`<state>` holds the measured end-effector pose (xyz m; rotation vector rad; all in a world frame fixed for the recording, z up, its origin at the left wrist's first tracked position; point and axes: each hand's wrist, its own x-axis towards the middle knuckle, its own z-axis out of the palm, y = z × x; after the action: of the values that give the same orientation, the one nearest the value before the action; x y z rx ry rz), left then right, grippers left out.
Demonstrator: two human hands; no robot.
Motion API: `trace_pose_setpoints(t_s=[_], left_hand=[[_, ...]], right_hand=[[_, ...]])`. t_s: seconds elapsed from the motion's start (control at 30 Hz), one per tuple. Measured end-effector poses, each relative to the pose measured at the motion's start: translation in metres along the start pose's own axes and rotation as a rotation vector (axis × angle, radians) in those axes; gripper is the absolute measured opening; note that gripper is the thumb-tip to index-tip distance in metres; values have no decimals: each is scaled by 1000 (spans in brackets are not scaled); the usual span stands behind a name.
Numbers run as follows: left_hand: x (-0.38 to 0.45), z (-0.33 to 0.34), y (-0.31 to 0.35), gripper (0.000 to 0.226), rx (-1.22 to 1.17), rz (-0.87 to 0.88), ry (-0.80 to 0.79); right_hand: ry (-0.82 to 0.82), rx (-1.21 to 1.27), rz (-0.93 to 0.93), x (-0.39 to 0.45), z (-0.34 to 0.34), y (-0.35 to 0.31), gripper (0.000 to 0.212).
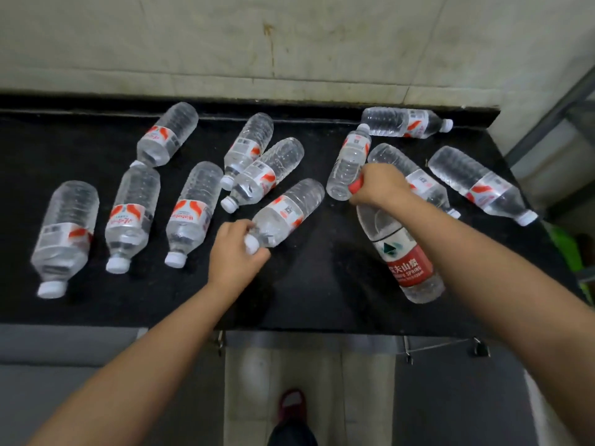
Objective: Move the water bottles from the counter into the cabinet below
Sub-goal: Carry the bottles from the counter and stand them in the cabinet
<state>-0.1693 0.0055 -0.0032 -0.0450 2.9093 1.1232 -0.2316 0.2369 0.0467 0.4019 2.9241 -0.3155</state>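
Several clear water bottles lie on their sides on a black counter [309,294]. My left hand [235,249] is closed around the white-capped neck of a bottle with a red-and-white label [289,210] near the counter's middle. My right hand [376,186] grips the red cap end of a larger bottle with a red label [405,262], which lies toward the front edge on the right. Other bottles lie at the left [64,233], behind my left hand [267,170] and on the right [476,183].
A stained pale wall [289,43] runs behind the counter. Below the front edge are grey cabinet fronts [64,365] with a small padlock [479,349] at right. The floor and my red shoe [291,403] show between them. A metal frame [553,117] stands at far right.
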Motion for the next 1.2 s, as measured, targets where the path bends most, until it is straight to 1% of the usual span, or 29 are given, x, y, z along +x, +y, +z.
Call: trace_pose_setpoints(t_s=[0.03,0.1,0.17,0.2,0.27,0.37,0.5,0.63,0.73,0.8,0.87,0.93,1.0,1.07,1.13,1.2], left_hand=[[-4,-8,6,47,13,53,16],[-11,-22,23,68,50,200,43],[-18,-34,48,75,114,312,33],[-22,-39,63,72,153,343,39],[-37,-47,88,59,269,386,28],[-75,-48,104,48,395,432,-24],[-147,-47,101,29,321,346,-33],[-211,-41,92,41,304,331,-140],[-240,-24,76,40,302,280,-251],[-252,-8,61,36,324,253,-343],[-260,14,45,36,398,237,-442],[-265,37,29,38,457,221,-538],[-254,71,9,39,487,186,-648],[-257,89,-2,41,509,158,-683],[-244,115,-19,44,503,120,-703],[-226,149,-44,44,476,102,-721]], right_hand=[[17,-10,-46,-16,-10,0,33],[64,-26,-115,-53,-24,4,35],[128,-17,-150,-94,-30,14,36],[169,-6,-167,-114,-34,21,35],[233,6,-189,-148,-41,39,33],[271,9,-229,-192,-48,69,33],[209,1,-336,-242,-44,90,36],[146,107,-404,-278,-37,93,37],[25,110,-394,-297,-23,97,34],[-71,88,-382,-307,0,99,30],[-177,51,-371,-316,30,99,19],[-272,22,-355,-320,62,99,5],[-339,9,-281,-306,105,100,10],[-366,40,-233,-308,132,106,17],[-346,99,-142,-293,169,113,12],[-291,193,-42,-269,212,122,18]])
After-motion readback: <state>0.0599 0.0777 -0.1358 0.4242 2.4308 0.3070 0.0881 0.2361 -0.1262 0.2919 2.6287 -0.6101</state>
